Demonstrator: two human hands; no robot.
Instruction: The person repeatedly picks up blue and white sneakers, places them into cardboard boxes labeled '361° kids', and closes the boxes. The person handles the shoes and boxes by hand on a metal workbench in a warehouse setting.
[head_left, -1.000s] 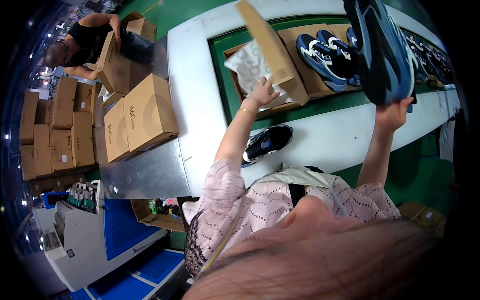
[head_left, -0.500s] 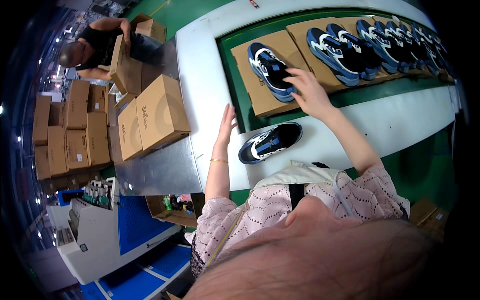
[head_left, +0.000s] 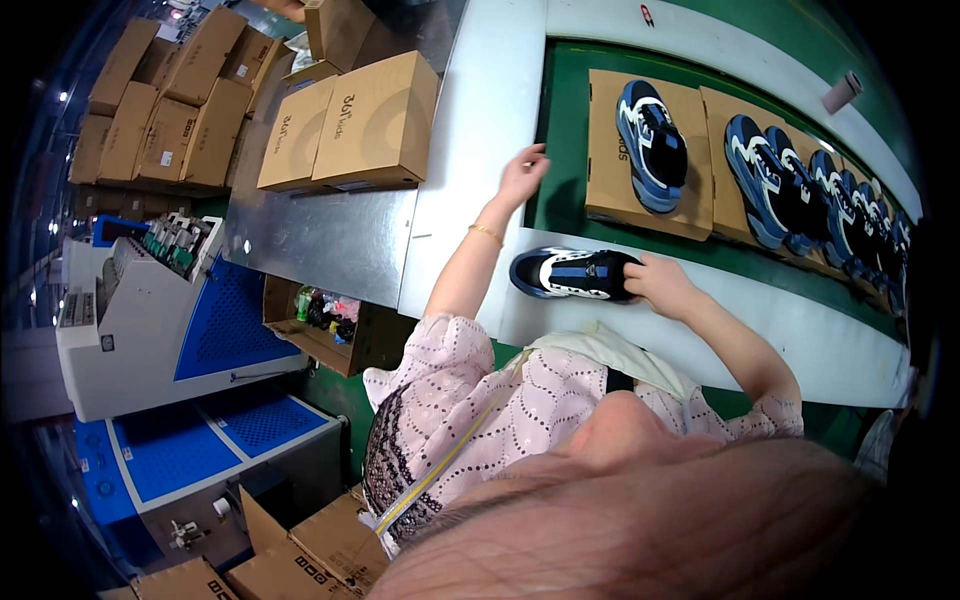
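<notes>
A black, white and blue sneaker [head_left: 575,274] lies on the white work surface in front of me, its toe to the left. My right hand [head_left: 662,286] grips it at the heel, thumb and fingers closed around the collar. My left hand [head_left: 523,176] hovers over the inner edge of the white surface, beyond the toe; it holds nothing, and its fingers are loosely bent and apart. Farther off, a matching sneaker [head_left: 652,146] rests on a flat brown shoebox [head_left: 603,185] on the green belt.
More sneakers [head_left: 765,185] stand on boxes in a row to the right. Two brown shoeboxes [head_left: 375,125] sit on the metal table [head_left: 330,232] at left, with stacked cartons [head_left: 165,140] behind. A white and blue machine [head_left: 150,320] and an open carton [head_left: 305,330] are at lower left.
My right hand has left the sneaker on the box and taken the near sneaker's heel, which now lies straighter. My left hand bends its fingers more. The whole view has shifted.
</notes>
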